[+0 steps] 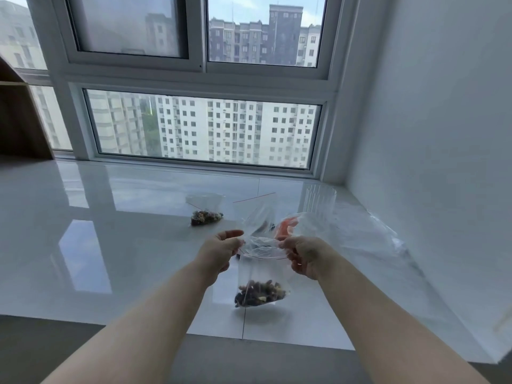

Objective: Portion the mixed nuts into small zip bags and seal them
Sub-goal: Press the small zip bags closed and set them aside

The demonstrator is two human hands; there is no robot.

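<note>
The small zip bag point(261, 275) hung upright between the two hands, above the glossy white sill point(83, 231), its long axis vertical and its red-lined mouth on top; no writing could be read on the clear, crinkled plastic. Mixed nuts point(260, 294) — dark and pale lumps — sat at its bottom. The left hand point(219, 252) and right hand point(303, 256) each pinched a top corner. A second filled bag point(206, 214) lay farther back, near the window point(205, 128).
</note>
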